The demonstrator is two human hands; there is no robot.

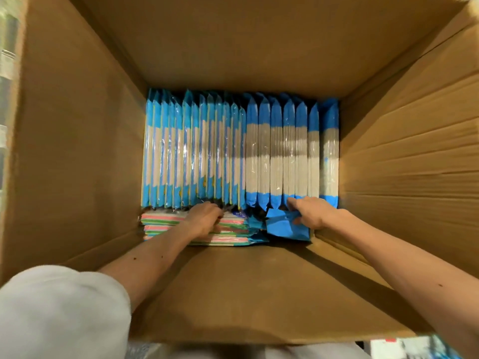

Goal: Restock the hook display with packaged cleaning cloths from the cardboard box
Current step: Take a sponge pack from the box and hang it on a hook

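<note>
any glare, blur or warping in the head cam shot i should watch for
Head view: fisheye bows the cardboard box walls; glare streaks the plastic on the upright packs, with a shadow band across the ones on the right; the left hand is slightly motion-blurred, the right hand holding the blue pack crisper; corners are soft.

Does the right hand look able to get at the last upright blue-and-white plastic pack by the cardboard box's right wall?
Probably yes. The right hand sits beside that blue-and-white plastic pack, with nothing lying over it. Its grip holds a folded blue packet end, which it may have to release first.
</note>
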